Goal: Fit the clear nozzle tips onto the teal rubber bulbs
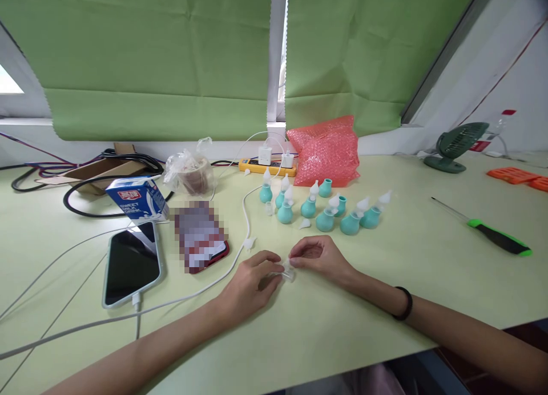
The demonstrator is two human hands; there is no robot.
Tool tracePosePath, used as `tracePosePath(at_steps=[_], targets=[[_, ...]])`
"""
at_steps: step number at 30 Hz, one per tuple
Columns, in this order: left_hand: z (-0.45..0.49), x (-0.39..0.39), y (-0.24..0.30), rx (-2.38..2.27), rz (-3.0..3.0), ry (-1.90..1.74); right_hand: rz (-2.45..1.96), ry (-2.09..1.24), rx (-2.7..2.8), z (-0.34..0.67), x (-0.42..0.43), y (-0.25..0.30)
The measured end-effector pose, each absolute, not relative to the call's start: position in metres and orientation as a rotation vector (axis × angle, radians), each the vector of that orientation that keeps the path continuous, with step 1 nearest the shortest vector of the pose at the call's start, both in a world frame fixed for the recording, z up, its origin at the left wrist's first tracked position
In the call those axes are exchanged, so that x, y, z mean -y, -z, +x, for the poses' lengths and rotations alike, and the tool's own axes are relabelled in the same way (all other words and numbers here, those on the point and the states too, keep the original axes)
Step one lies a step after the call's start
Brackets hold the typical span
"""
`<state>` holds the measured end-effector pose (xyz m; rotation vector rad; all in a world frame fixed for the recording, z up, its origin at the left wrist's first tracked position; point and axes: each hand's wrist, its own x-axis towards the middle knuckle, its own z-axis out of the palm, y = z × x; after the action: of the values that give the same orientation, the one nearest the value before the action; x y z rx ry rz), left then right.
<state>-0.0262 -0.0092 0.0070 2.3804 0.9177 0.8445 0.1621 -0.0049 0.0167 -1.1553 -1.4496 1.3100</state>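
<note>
My left hand [250, 283] and my right hand [319, 257] meet at the middle of the pale green table [385, 303], both pinching a small clear plastic piece [287, 271] between their fingertips. Just beyond them stand several teal rubber bulbs with white nozzle tips [325, 212], grouped in a loose row. A loose white tip [305, 224] and another loose white tip [249, 244] lie near the bulbs. A black band circles my right wrist [405, 303].
A phone [132, 262] on a white charging cable lies at left beside a blue milk carton [137, 198]. Behind are a pink bubble-wrap bag [327, 150], a yellow power strip [268, 166], a clear bag [190, 172]. A green-handled screwdriver [492, 235] and small fan [456, 146] lie right.
</note>
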Motion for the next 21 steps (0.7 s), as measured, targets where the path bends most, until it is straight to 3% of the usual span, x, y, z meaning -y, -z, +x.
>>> tracePosePath(at_steps=[13, 21], targets=[[-0.0252, 0.0075, -0.0079, -0.822, 2.351, -0.924, -1.075, -1.256, 1.599, 0.1604, 0.0112, -0.0158], [-0.0250, 0.0065, -0.0072, -0.847, 2.356, -0.928, -0.987, -0.992, 1.788, 0.1608, 0.0137, -0.0116]])
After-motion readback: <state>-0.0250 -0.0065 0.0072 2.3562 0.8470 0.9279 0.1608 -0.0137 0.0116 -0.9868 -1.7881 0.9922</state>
